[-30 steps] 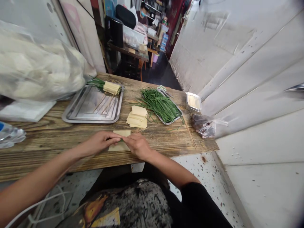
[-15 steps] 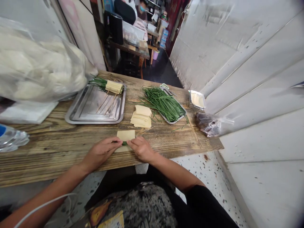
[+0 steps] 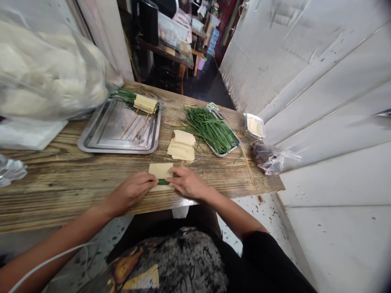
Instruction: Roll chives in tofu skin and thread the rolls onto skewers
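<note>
A flat pale-yellow tofu-skin sheet [image 3: 161,169] lies on the table before me, with a short bundle of green chives [image 3: 163,182] across it. My left hand [image 3: 137,186] is closed, fingertips pinching the bundle's left end. At the right end, my right hand [image 3: 187,182] has its thumb side on the chives and a finger bent over the sheet's right edge. Beyond the sheet is a stack of tofu-skin pieces [image 3: 181,146]. A metal tray of long chives [image 3: 214,129] stands to its right. On a larger metal tray [image 3: 119,148] sit skewered tofu-skin rolls [image 3: 146,104] filled with chives.
Bamboo skewers [image 3: 249,167] lie at the right, near a plastic bag with dark contents [image 3: 267,158] and a foil-lidded container [image 3: 254,127]. Green-handled scissors [image 3: 213,106] rest behind the chives. A big clear bag [image 3: 51,73] and a plastic bottle [image 3: 11,171] are at the left.
My right hand has shifted slightly right and its fingers have loosened, baring more of the chive bundle. My left hand still pinches the other end. The view has tilted down a little.
</note>
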A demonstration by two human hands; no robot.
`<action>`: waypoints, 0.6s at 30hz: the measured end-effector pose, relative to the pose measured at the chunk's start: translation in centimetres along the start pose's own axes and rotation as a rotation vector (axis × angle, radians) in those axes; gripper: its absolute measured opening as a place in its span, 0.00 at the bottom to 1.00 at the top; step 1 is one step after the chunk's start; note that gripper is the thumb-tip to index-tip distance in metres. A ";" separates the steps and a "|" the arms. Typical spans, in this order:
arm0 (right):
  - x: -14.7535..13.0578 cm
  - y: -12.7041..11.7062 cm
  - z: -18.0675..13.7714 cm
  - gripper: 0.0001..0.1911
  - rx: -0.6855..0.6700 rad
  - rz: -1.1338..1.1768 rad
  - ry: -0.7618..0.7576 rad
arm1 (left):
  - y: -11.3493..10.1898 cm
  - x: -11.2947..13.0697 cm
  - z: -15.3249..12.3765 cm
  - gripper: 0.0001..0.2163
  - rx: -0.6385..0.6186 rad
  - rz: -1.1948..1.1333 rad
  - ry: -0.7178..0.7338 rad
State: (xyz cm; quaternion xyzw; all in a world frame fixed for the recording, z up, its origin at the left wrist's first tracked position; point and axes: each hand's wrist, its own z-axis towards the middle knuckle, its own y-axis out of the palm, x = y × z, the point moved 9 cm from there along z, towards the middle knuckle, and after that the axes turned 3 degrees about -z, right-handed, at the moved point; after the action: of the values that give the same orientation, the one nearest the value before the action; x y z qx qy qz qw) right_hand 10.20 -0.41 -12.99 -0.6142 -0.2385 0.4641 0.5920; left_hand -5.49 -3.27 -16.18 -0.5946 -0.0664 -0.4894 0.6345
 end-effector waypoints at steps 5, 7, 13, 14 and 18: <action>1.9 -3.7 -2.3 0.11 0.220 0.003 0.117 | -0.1 0.2 0.0 0.20 0.014 0.026 0.040; 0.1 -2.5 -2.7 0.11 0.193 -0.074 0.027 | -0.2 0.5 -0.1 0.18 0.023 0.066 0.097; -4.5 1.1 -1.4 0.14 0.107 -0.349 -0.099 | -0.9 2.1 -0.2 0.14 0.121 0.204 0.247; -4.7 1.2 -1.0 0.15 0.102 -0.374 -0.099 | -1.0 2.4 -0.1 0.13 0.128 0.217 0.258; -5.5 0.8 0.6 0.17 0.077 -0.422 -0.129 | -1.2 3.5 0.2 0.13 0.146 0.232 0.302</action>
State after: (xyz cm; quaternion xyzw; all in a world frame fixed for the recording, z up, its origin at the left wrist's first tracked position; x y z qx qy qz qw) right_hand 7.02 -4.86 -12.08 -0.4967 -0.3811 0.3771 0.6825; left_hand -4.46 -4.80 -13.03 -0.4704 0.0631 -0.4907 0.7307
